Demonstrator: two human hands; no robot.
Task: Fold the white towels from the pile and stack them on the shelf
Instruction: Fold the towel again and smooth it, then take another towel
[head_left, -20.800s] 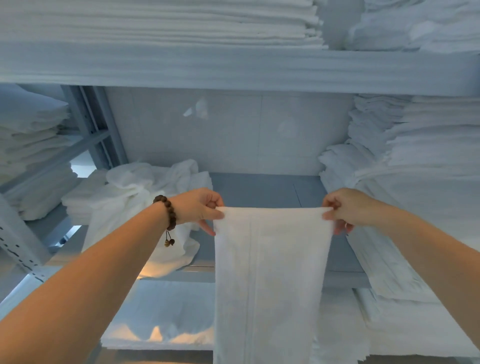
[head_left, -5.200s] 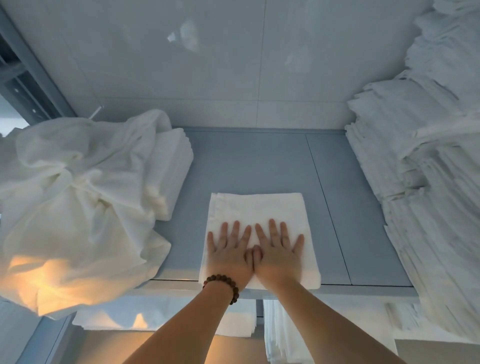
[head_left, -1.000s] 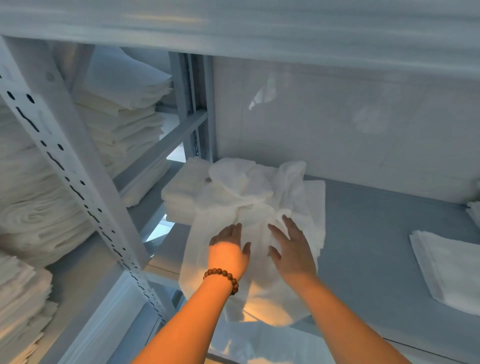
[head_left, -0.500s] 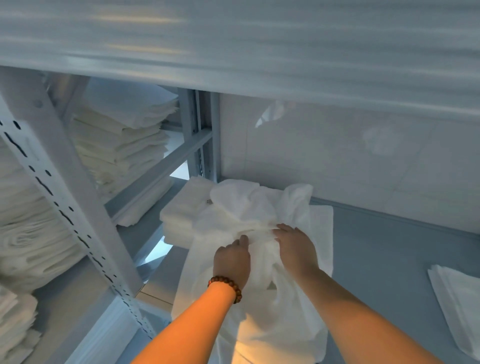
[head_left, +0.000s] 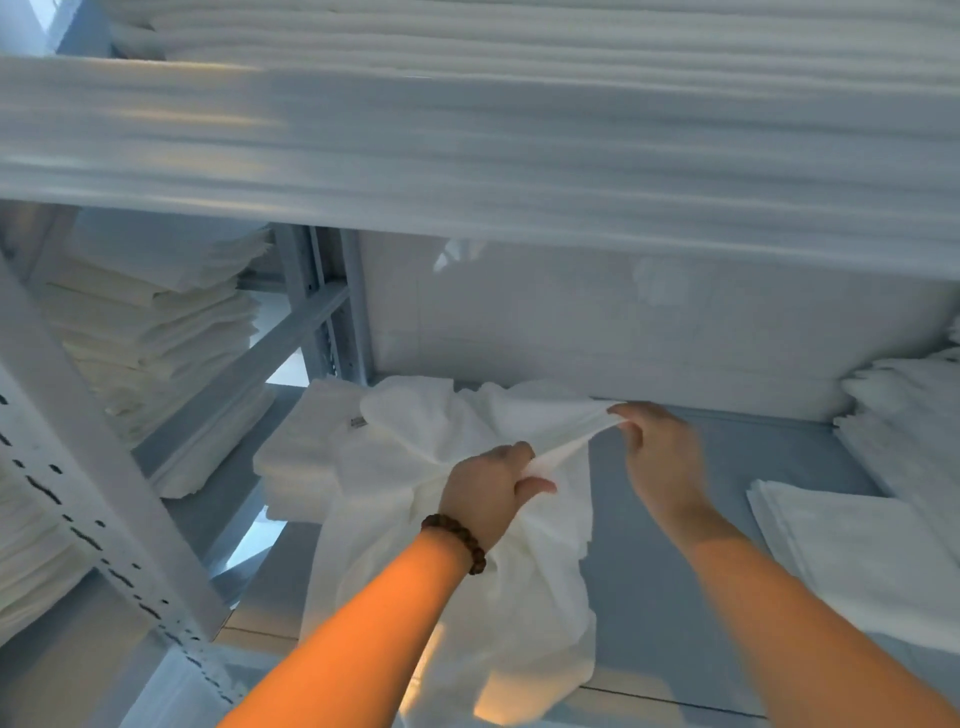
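A crumpled pile of white towels (head_left: 415, 467) lies at the left of the grey shelf (head_left: 701, 545) and hangs over its front edge. My left hand (head_left: 493, 488), with a bead bracelet on the wrist, grips an edge of one loose towel (head_left: 561, 434) from the pile. My right hand (head_left: 660, 452) pinches the same edge further right, so the cloth is stretched taut between them. A folded towel (head_left: 857, 561) lies flat on the shelf at the right. A small folded stack (head_left: 306, 457) sits under the pile's left side.
The shelf above (head_left: 467, 156) runs low across the top of the view, loaded with white linen. A perforated metal upright (head_left: 104, 493) stands at the left, with stacked towels (head_left: 150, 322) in the neighbouring bay. More stacked linen (head_left: 914, 415) lines the right side.
Both hands went from lying on the pile to grasping a towel edge. My right hand has pulled to the right, drawing the cloth taut, and the view has tilted upward.
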